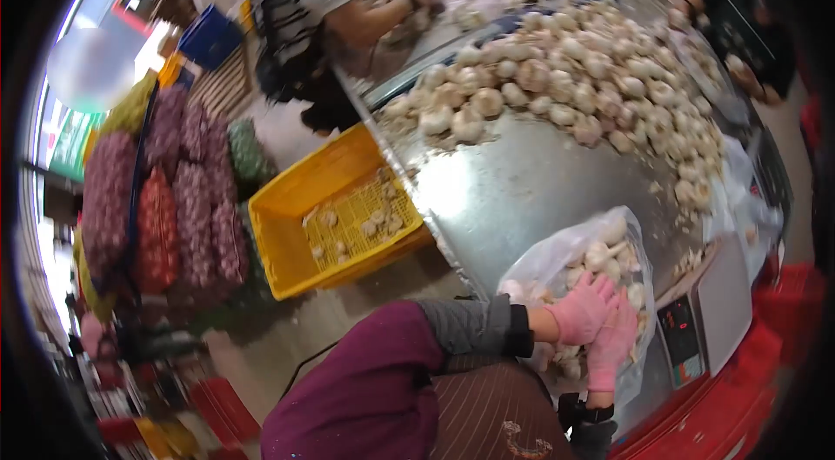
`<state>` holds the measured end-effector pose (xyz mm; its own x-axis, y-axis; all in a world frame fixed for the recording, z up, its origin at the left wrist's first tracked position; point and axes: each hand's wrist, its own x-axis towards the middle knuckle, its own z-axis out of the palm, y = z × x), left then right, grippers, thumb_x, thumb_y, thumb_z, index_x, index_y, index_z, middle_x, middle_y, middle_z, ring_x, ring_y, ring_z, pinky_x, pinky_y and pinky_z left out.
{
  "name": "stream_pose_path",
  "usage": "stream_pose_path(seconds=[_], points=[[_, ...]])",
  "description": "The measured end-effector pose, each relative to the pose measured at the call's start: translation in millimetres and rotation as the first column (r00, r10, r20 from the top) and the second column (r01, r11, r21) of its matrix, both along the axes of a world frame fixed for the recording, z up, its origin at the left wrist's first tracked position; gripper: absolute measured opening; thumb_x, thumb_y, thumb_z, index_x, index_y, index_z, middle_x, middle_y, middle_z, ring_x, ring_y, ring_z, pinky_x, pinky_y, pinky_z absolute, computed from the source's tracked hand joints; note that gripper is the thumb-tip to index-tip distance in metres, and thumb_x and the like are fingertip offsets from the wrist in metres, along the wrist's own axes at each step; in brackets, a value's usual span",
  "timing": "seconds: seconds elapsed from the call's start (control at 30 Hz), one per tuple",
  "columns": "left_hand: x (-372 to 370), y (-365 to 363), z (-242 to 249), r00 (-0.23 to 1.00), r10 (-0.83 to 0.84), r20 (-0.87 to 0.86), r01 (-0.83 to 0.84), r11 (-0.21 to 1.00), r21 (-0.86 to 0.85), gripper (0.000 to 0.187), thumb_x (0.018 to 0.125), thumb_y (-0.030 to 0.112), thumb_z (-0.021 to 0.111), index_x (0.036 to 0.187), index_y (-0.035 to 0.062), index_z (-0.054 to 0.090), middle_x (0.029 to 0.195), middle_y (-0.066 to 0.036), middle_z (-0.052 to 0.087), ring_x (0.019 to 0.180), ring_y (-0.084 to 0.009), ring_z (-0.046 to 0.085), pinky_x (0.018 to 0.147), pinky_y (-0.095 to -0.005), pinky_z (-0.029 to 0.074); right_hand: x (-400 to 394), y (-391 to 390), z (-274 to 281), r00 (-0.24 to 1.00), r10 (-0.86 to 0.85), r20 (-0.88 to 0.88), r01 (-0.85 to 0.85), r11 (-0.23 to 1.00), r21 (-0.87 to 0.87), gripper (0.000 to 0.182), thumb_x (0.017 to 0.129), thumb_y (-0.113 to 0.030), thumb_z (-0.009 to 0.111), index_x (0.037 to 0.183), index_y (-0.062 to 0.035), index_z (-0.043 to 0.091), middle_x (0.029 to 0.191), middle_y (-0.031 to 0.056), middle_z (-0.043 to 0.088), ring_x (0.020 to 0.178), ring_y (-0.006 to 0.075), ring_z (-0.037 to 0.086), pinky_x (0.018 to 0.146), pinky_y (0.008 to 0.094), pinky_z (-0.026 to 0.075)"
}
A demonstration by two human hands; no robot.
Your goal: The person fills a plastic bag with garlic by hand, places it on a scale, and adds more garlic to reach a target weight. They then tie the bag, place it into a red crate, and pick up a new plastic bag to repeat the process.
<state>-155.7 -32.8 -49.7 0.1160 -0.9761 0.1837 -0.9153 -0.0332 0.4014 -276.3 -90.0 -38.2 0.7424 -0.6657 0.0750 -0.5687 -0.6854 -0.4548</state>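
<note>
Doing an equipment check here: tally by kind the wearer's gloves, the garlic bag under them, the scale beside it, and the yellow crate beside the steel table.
Pink gloves: 2
Garlic bag: 1
Scale: 1
Yellow crate: 1
Total: 5

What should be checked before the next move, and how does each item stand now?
1. Hand protection: ok, the left hand and right hand are both gloved in pink.
2. Bag open: ok, the plastic bag lies open around garlic bulbs.
3. Palms free: cannot tell, their undersides are hidden.
4. Readout legible: not ok, the lit display on the scale is too small to read.
5. More garlic on the table: ok, a large heap lies there.
</note>
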Motion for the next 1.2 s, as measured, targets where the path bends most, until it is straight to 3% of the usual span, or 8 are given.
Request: stream_pose_path(seconds=[0.2, 0.4, 0.53, 0.77, 0.87, 0.97, 1.13, 1.2], points=[[-18.3, 17.1, 14.3, 0.933, 0.279, -0.227, -0.235, 0.95, 0.203, 0.05, 0.082, 0.028, 0.052, 0.125, 0.0023, 0.052, 0.112, -0.015, 0.056, 0.11, -0.0313, 0.05, 0.099, -0.0492, 0.032, -16.0, -20.4, -22.5, 0.927, 0.175, 0.332, -0.295, 0.887, 0.356, 0.058, 0.095, -0.039, 0.041, 0.139, -0.0011, 0.038, 0.134, 0.0147, 0.049, 0.119, 0.0298, 0.048, 0.101, 0.0398, 0.035], [-44.8, 47.0, -8.6, 0.834, 0.471, -0.287, -0.457, 0.881, 0.119, 0.045, 0.086, 0.029, 0.048, 0.124, 0.0048, 0.051, 0.112, -0.016, 0.056, 0.112, -0.0323, 0.049, 0.102, -0.0479, 0.031, -36.1, -51.3, -43.0, 0.966, 0.21, -0.153, -0.177, 0.963, 0.204, 0.054, 0.095, -0.029, 0.041, 0.142, -0.0023, 0.034, 0.134, 0.0112, 0.049, 0.119, 0.0261, 0.048, 0.1, 0.0389, 0.036], [-69.5, 48.1, -33.9, 0.634, 0.605, -0.482, -0.703, 0.711, -0.032, 0.043, 0.086, 0.03, 0.05, 0.121, 0.0059, 0.054, 0.113, -0.017, 0.055, 0.113, -0.0336, 0.049, 0.102, -0.0438, 0.033, -26.4, -46.8, -47.6, 0.979, 0.204, 0.027, -0.205, 0.952, 0.226, 0.029, 0.096, -0.022, 0.045, 0.107, 0.0007, 0.059, 0.1, 0.0073, 0.055, 0.09, 0.0177, 0.05, 0.081, 0.0301, 0.042], [-70.3, 71.8, -24.4, 0.618, 0.473, -0.627, -0.643, 0.764, -0.057, 0.039, 0.086, 0.033, 0.052, 0.11, 0.0047, 0.061, 0.108, -0.02, 0.058, 0.105, -0.0302, 0.053, 0.088, -0.0396, 0.043, -22.3, -84.2, -81.3, 0.964, 0.213, -0.159, -0.186, 0.968, 0.168, 0.023, 0.096, -0.008, 0.033, 0.108, -0.0026, 0.052, 0.096, 0.0038, 0.05, 0.085, 0.0153, 0.049, 0.074, 0.0224, 0.042], [-72.2, 94.3, -21.0, 0.647, 0.497, -0.578, -0.628, 0.777, -0.034, 0.038, 0.088, 0.034, 0.051, 0.112, 0.0068, 0.061, 0.11, -0.017, 0.06, 0.103, -0.0263, 0.056, 0.085, -0.0388, 0.045, -12.8, -122.9, -98.3, 0.977, 0.211, 0.008, -0.189, 0.859, 0.476, 0.029, 0.098, -0.011, 0.029, 0.116, -0.0011, 0.05, 0.099, 0.004, 0.05, 0.089, 0.0151, 0.049, 0.078, 0.022, 0.041], [-81.5, 100.3, -27.3, 0.606, 0.551, -0.574, -0.685, 0.728, -0.025, 0.036, 0.087, 0.036, 0.051, 0.108, 0.0094, 0.063, 0.106, -0.015, 0.062, 0.099, -0.026, 0.059, 0.082, -0.0396, 0.046, -3.2, -135.5, -106.8, 0.832, 0.465, -0.303, -0.492, 0.87, -0.016, 0.034, 0.1, -0.012, 0.03, 0.13, -0.0006, 0.042, 0.099, 0.0036, 0.051, 0.085, 0.0134, 0.049, 0.076, 0.0209, 0.042], [-80.0, 71.4, -26.5, 0.542, 0.53, -0.652, -0.749, 0.656, -0.089, 0.037, 0.085, 0.041, 0.051, 0.102, 0.011, 0.065, 0.102, -0.015, 0.064, 0.098, -0.0299, 0.06, 0.081, -0.0413, 0.047, -9.6, -83.5, -81.7, 0.908, 0.396, 0.139, -0.398, 0.917, -0.012, 0.021, 0.094, -0.009, 0.045, 0.109, -0.0002, 0.057, 0.081, 0.0035, 0.058, 0.068, 0.0159, 0.054, 0.056, 0.0306, 0.045], [-82.2, 64.8, -29.2, 0.525, 0.554, -0.647, -0.783, 0.611, -0.112, 0.037, 0.085, 0.039, 0.051, 0.106, 0.0107, 0.062, 0.1, -0.014, 0.064, 0.097, -0.0307, 0.06, 0.085, -0.0403, 0.046, -10.9, -68.6, -66.3, 0.949, 0.306, -0.074, -0.315, 0.908, -0.276, 0.025, 0.094, -0.021, 0.05, 0.097, 0.0011, 0.061, 0.076, 0.0112, 0.06, 0.065, 0.0217, 0.054, 0.058, 0.0352, 0.044]])
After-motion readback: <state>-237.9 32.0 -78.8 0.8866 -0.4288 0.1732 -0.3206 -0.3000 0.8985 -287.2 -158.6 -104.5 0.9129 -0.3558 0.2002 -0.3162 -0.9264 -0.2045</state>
